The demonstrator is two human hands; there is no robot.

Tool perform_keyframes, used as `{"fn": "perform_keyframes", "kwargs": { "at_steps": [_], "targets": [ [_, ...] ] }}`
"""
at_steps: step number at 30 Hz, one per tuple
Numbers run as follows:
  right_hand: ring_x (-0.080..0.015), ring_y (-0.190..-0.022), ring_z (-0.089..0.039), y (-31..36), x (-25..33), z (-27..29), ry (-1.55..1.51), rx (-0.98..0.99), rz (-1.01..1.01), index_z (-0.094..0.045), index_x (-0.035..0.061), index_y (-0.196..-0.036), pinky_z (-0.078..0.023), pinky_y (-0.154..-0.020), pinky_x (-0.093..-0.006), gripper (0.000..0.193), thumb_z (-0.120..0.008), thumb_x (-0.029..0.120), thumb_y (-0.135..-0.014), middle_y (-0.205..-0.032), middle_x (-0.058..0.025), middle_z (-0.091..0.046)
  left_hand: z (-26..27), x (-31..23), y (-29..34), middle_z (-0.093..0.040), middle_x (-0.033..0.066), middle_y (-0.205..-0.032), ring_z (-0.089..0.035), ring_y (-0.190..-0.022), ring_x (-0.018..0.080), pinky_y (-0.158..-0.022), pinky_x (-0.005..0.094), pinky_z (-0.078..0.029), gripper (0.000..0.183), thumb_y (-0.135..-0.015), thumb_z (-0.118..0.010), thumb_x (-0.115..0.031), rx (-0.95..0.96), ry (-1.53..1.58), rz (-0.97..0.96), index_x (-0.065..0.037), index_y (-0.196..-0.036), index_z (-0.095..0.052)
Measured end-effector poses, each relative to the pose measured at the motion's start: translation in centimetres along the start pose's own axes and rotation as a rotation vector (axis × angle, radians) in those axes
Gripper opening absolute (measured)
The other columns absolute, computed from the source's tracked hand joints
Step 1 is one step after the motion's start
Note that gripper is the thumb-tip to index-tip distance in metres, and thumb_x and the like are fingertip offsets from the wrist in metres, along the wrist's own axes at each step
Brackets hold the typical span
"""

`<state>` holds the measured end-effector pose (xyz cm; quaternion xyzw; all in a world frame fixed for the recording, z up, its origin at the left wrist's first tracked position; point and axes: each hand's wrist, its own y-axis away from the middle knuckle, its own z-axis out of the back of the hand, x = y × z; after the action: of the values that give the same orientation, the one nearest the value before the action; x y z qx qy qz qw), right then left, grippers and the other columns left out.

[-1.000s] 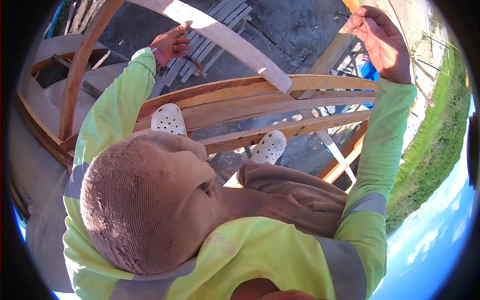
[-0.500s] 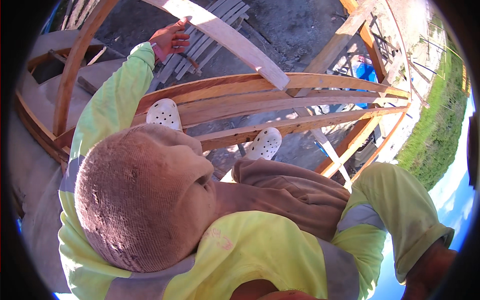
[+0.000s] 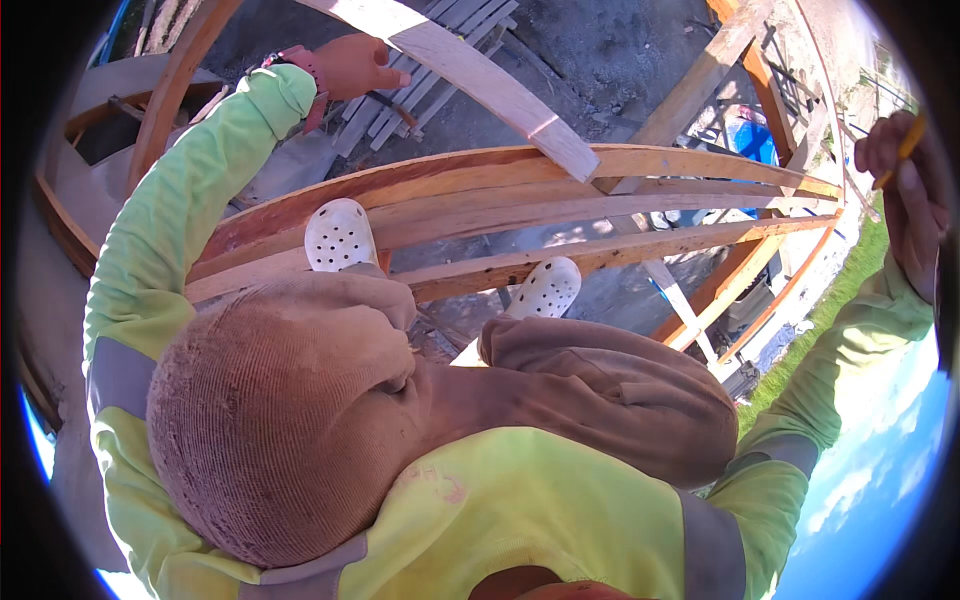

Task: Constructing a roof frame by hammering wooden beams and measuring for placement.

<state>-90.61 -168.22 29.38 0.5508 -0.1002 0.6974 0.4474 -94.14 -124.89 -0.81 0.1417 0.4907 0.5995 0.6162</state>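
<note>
My left hand (image 3: pixel 350 68), with a pink band at the wrist, is stretched out at the upper left beside a pale board (image 3: pixel 480 85). Its thumb and one finger stand apart; the other fingers are mostly hidden, and I see nothing held. High at the right rim, my right hand (image 3: pixel 908 205) grips a thin yellow pencil (image 3: pixel 908 150). The pale board slants down and rests its near end on a curved wooden beam (image 3: pixel 420 175). Below my bent knees in brown trousers (image 3: pixel 270 420), white clogs (image 3: pixel 340 235) show by the beams.
Several long beams (image 3: pixel 700 235) run together toward the right. An upright timber (image 3: pixel 175 90) stands at the left. Beneath the frame, stacked grey planks (image 3: pixel 425 80) lie on the ground, with a blue object (image 3: pixel 755 142) farther right. Grass (image 3: pixel 850 280) borders the site.
My right hand has come up from the lower right, where its fingers were out of view, and now shows the pencil. My left hand has turned, its fingers less spread.
</note>
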Motion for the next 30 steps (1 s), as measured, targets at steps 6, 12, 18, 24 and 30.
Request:
{"fn": "perform_keyframes", "kwargs": {
  "at_steps": [6,12,18,24,30],
  "targets": [
    [-0.0075,-0.065,-0.046,-7.4,-22.0,-8.2,0.079,0.062,-0.393,-0.057,0.0085,-0.112,-0.040,-0.058,-0.0238,0.025,-0.053,0.012,-0.087,-0.077,0.0013,-0.052,-0.1,-7.6,1.3,-0.056,0.0100,-0.098,-0.055,-0.091,0.0291,-0.079,0.0374,-0.045,0.055,-0.068,-0.073,-0.033,-0.201,-0.588,-0.513,-0.007,-0.111,-0.051],
    [-0.0242,-0.074,-0.056,-11.7,-32.1,-14.0,0.413,0.302,-0.223,-0.059,0.0060,-0.102,-0.043,-0.066,-0.0363,0.022,-0.055,0.005,-0.080,-0.079,-0.0101,-0.060,-5.1,-9.1,-5.5,-0.055,0.0080,-0.104,-0.050,-0.100,0.0260,-0.088,0.0396,-0.036,0.059,-0.072,-0.063,-0.053,-0.152,-0.687,-0.670,-0.011,-0.112,-0.053],
    [-0.0306,-0.079,-0.057,-12.9,-33.8,-15.7,0.367,0.372,-0.230,-0.059,0.0052,-0.094,-0.043,-0.070,-0.0390,0.016,-0.055,0.006,-0.079,-0.084,-0.0133,-0.061,-9.0,-9.7,-8.3,-0.063,0.0009,-0.070,-0.059,-0.071,0.0210,-0.071,0.0357,-0.039,0.035,-0.087,-0.046,-0.039,-0.387,-0.599,-0.472,-0.014,-0.076,-0.067],
    [-0.0160,-0.072,-0.056,-15.0,-34.8,-16.1,0.011,0.259,-0.364,-0.055,0.0048,-0.094,-0.046,-0.061,-0.0315,0.013,-0.056,0.012,-0.083,-0.079,-0.0057,-0.059,-10.1,-9.0,-8.8,-0.062,0.0006,-0.063,-0.057,-0.061,0.0204,-0.064,0.0333,-0.040,0.025,-0.081,-0.053,-0.028,-0.645,-0.520,-0.586,-0.013,-0.066,-0.066],
    [-0.0098,-0.071,-0.054,-14.8,-34.9,-16.1,-0.707,0.366,-0.670,-0.055,0.0052,-0.097,-0.047,-0.059,-0.0239,0.013,-0.050,0.014,-0.089,-0.081,-0.0030,-0.055,-9.4,-12.9,-7.4,-0.063,0.0105,-0.060,-0.063,-0.062,0.0292,-0.073,0.0407,-0.045,0.041,-0.082,-0.044,-0.040,-0.372,-0.517,-0.406,-0.013,-0.062,-0.068]
  ]
}}
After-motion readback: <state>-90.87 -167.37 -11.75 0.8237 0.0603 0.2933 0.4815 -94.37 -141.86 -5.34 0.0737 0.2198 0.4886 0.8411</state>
